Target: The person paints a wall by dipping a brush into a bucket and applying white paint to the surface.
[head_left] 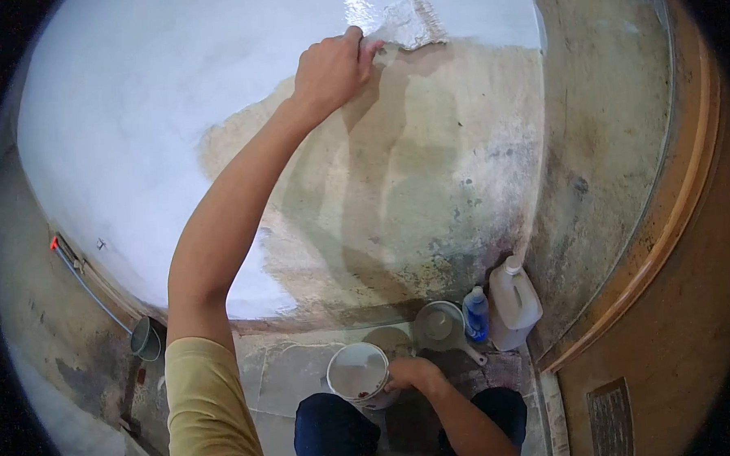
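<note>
Paintbrush point(413, 24) at upper middle of frame, its head at the edge where white coat point(133, 140) meets bare wall point(428, 184). Left hand point(331, 70) grips the handle, thumb and fingers pinching it. Step in hand, by the look of it: spreading white over the wall. Next stroke would call for flat bristles along the bare edge, pail held steady. Brush head broad, flat, caked white, tip ragged. Coat smooth, glossy at top; bare surface tan, mottled, dark-speckled. Round white pail point(357, 350) at lower middle; right hand point(410, 374) curled at its side, exact grip partly hidden. Right of it: pale round dipper point(455, 343) with handle, blue bottle point(476, 316), translucent capped jug point(515, 304).
</note>
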`<action>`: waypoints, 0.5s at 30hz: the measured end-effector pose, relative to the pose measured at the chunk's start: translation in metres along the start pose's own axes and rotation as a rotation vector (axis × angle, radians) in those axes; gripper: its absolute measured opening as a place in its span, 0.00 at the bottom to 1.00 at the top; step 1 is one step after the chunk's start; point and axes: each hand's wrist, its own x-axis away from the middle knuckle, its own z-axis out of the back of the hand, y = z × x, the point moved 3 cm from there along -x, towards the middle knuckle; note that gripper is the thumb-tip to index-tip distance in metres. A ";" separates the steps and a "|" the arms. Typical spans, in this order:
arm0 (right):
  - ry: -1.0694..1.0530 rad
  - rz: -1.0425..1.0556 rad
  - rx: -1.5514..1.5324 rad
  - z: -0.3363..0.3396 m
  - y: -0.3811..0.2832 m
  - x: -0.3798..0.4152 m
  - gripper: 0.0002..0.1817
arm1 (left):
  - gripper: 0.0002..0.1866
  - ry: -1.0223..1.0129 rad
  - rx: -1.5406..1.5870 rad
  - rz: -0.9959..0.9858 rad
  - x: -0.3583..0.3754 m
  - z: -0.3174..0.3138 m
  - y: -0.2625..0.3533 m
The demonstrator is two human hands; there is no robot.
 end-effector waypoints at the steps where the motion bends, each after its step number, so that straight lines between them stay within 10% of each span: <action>1: 0.006 0.025 -0.021 -0.006 0.004 -0.005 0.24 | 0.19 0.005 -0.009 0.005 0.001 0.005 -0.011; 15: -0.020 -0.017 0.034 -0.001 -0.006 0.009 0.26 | 0.15 -0.036 -0.490 0.209 0.072 0.130 -0.211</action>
